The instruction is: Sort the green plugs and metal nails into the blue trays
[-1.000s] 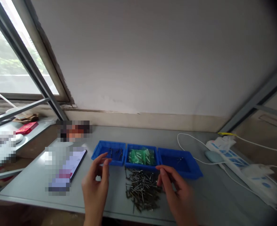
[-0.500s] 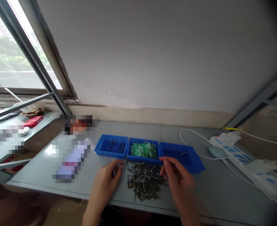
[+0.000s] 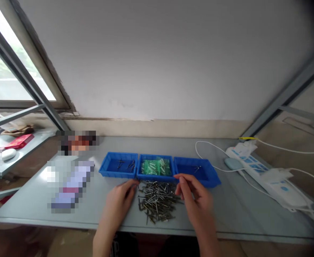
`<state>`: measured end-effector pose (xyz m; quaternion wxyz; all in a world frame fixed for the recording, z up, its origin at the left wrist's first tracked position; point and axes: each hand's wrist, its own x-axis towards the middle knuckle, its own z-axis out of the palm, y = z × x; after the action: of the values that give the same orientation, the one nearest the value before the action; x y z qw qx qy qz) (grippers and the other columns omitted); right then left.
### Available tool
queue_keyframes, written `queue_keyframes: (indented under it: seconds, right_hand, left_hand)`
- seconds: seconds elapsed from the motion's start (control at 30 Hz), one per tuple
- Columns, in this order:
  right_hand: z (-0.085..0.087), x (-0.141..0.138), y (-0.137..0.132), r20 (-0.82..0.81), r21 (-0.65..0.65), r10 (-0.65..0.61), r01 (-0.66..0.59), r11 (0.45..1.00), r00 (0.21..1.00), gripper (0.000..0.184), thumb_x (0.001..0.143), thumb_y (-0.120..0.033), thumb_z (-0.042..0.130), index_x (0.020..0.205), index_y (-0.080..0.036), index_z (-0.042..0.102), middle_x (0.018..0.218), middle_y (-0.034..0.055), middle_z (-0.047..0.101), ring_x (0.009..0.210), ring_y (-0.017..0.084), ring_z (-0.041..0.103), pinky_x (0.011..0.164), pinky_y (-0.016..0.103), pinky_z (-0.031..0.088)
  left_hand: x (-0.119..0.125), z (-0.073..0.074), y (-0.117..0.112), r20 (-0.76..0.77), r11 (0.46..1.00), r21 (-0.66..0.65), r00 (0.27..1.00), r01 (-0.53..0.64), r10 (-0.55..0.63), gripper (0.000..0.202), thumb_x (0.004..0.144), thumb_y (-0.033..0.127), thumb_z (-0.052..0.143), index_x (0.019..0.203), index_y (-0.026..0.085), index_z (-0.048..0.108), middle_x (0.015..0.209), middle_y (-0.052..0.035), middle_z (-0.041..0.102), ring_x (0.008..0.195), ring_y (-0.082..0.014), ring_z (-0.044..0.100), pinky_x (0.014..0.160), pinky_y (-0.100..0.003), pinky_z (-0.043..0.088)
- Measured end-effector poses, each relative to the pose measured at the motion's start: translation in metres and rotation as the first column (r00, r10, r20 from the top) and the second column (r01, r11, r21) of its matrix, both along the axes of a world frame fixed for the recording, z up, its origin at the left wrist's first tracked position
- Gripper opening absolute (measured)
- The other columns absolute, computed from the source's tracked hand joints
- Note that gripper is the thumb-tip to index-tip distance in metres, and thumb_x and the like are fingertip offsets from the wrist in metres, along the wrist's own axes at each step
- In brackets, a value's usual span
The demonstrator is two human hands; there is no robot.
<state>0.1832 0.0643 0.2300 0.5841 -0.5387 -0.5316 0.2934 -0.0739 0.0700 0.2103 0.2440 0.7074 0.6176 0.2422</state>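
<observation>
A heap of thin metal fasteners (image 3: 157, 203), silvery and brassy like screws or rivets, lies on the grey table. At its left edge rests my left hand (image 3: 121, 198), fingers bent and closed, the tips by the heap; anything in them is hidden. My right hand (image 3: 195, 196) hovers over the heap's right side, thumb and forefinger pinched near the front rim of the bins; whether they hold a fastener I cannot make out. A few fasteners lie in the left blue bin (image 3: 111, 165) and in the right blue bin (image 3: 207, 175). Green plastic packets (image 3: 157, 166) fill the middle blue bin (image 3: 154, 177).
A white power strip (image 3: 263, 178) with plugs and white cables (image 3: 212, 142) lies on the right. Two blurred-out items, one purplish (image 3: 72, 185), one orange and dark (image 3: 78, 142), are on the left. Metal posts and a wall (image 3: 157, 71) bound the table (image 3: 92, 217).
The view has shifted slightly, so the bins, heap and hands appear further left. Both hands keep nearly the same poses beside the heap.
</observation>
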Motion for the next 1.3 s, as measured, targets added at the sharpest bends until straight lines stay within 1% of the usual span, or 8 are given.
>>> queue_keyframes:
  seconds: [0.23, 0.47, 0.67, 0.8, 0.9, 1.0, 1.13, 1.3]
  right_hand:
    - [-0.002, 0.003, 0.001, -0.031, -0.027, -0.021, 0.020, 0.999, 0.999, 0.036, 0.104, -0.054, 0.066, 0.103, -0.021, 0.081, 0.066, 0.0011, 0.067, 0.059, 0.016, 0.061, 0.049, 0.024, 0.044]
    - [-0.007, 0.002, 0.008, -0.064, 0.000, -0.027, 0.027, 1.000, 0.998, 0.036, 0.101, -0.056, 0.070, 0.098, -0.022, 0.081, 0.063, 0.0012, 0.068, 0.055, 0.015, 0.061, 0.049, 0.022, 0.049]
    - [-0.006, -0.001, 0.006, -0.066, -0.029, 0.004, -0.006, 1.000, 0.998, 0.038, 0.102, -0.057, 0.068, 0.098, -0.022, 0.081, 0.062, 0.0013, 0.066, 0.055, 0.015, 0.060, 0.050, 0.022, 0.050]
    - [-0.003, -0.001, 0.004, -0.057, -0.029, 0.002, -0.004, 1.000, 0.998, 0.040, 0.101, -0.059, 0.069, 0.095, -0.022, 0.081, 0.062, 0.0016, 0.067, 0.055, 0.015, 0.060, 0.050, 0.022, 0.051]
    - [0.000, -0.004, 0.000, -0.058, -0.036, 0.003, -0.005, 0.999, 0.998, 0.040, 0.101, -0.060, 0.068, 0.095, -0.022, 0.080, 0.063, 0.0016, 0.066, 0.054, 0.016, 0.059, 0.050, 0.024, 0.050]
    - [0.002, -0.010, -0.004, -0.053, -0.062, 0.004, -0.008, 0.998, 0.999, 0.038, 0.102, -0.058, 0.068, 0.095, -0.023, 0.079, 0.064, 0.0010, 0.064, 0.056, 0.016, 0.058, 0.050, 0.024, 0.048]
    - [0.006, -0.020, -0.006, -0.026, -0.071, 0.081, -0.082, 0.994, 0.996, 0.037, 0.104, -0.057, 0.064, 0.099, -0.023, 0.079, 0.066, 0.0015, 0.066, 0.058, 0.016, 0.058, 0.053, 0.025, 0.048]
    - [0.009, -0.029, -0.004, 0.007, -0.017, 0.191, -0.191, 0.981, 0.981, 0.039, 0.104, -0.057, 0.064, 0.096, -0.022, 0.079, 0.062, 0.0009, 0.066, 0.055, 0.017, 0.062, 0.054, 0.025, 0.051]
  left_hand:
    - [0.004, 0.008, -0.002, -0.067, 0.995, 0.015, 0.992, -0.103, 0.104, 0.021, 0.106, 0.036, 0.049, 0.104, 0.027, 0.067, 0.075, -0.0001, 0.075, 0.068, -0.0216, 0.069, 0.064, -0.029, 0.035]
    - [0.009, 0.012, -0.003, -0.114, 0.955, -0.078, 0.954, -0.287, 0.277, 0.016, 0.101, 0.039, 0.057, 0.106, 0.025, 0.064, 0.075, -0.0004, 0.073, 0.071, -0.0228, 0.068, 0.062, -0.028, 0.029]
    - [0.001, 0.008, -0.005, -0.139, 0.975, -0.123, 0.976, -0.188, 0.170, 0.014, 0.099, 0.025, 0.051, 0.100, 0.025, 0.066, 0.079, -0.0025, 0.072, 0.072, -0.0220, 0.065, 0.065, -0.030, 0.029]
    - [-0.005, 0.008, -0.005, 0.125, 0.996, -0.023, 0.988, -0.084, 0.086, 0.014, 0.102, 0.030, 0.047, 0.096, 0.025, 0.058, 0.077, -0.0019, 0.071, 0.069, -0.0203, 0.064, 0.067, -0.029, 0.037]
    - [-0.004, 0.013, -0.009, 0.387, 0.998, 0.035, 0.921, -0.060, 0.042, 0.020, 0.107, 0.040, 0.046, 0.096, 0.025, 0.054, 0.073, -0.0008, 0.072, 0.065, -0.0182, 0.063, 0.066, -0.028, 0.042]
    - [0.004, 0.020, -0.015, 0.556, 0.998, 0.005, 0.830, -0.058, 0.045, 0.026, 0.108, 0.049, 0.048, 0.100, 0.025, 0.050, 0.079, -0.0021, 0.078, 0.056, -0.0140, 0.054, 0.056, -0.026, 0.036]
    - [0.021, 0.023, -0.015, 0.648, 1.000, -0.016, 0.761, -0.027, 0.031, 0.025, 0.107, 0.050, 0.052, 0.102, 0.026, 0.045, 0.086, -0.0026, 0.081, 0.047, -0.0092, 0.040, 0.050, -0.024, 0.031]
    - [0.031, 0.018, -0.006, 0.637, 0.993, 0.108, 0.770, -0.054, -0.027, 0.017, 0.105, 0.040, 0.057, 0.099, 0.024, 0.055, 0.108, -0.0082, 0.081, 0.062, -0.0118, 0.058, 0.061, -0.025, 0.048]
